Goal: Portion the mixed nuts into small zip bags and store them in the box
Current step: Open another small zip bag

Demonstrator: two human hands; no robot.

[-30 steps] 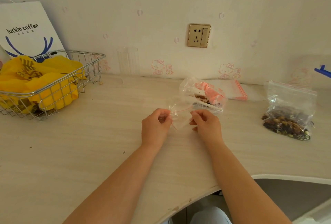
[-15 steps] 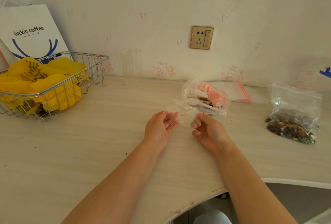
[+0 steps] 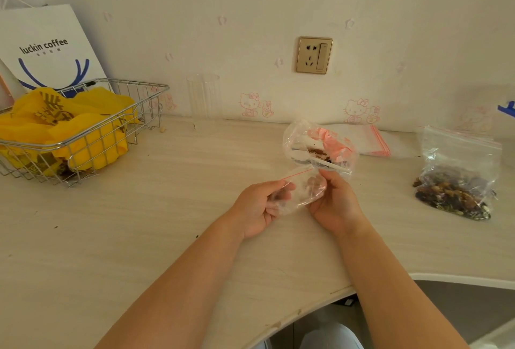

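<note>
Holding small zip bag [image 3: 299, 191] in both grips, left hand [image 3: 257, 206], right hand [image 3: 333, 202]; nut bag [image 3: 457, 178] right; wire basket [image 3: 83, 136] left

Small zip bag [image 3: 299, 191] — clear plastic with a red seal strip along its upper edge, held between my two hands above the tabletop [image 3: 139, 237], tilted so the strip runs up to the right. Large zip bag of mixed nuts [image 3: 457, 178] — clear, red-striped at the top, standing slumped at the right, its dark mix of nuts settled in the lower part. Stack of unused small zip bags [image 3: 370, 142] — flat against the wall's foot, red strips facing right. Crumpled clear bag [image 3: 317, 145] — just beyond my fingers, holding pink plastic and a few dark pieces.
</note>
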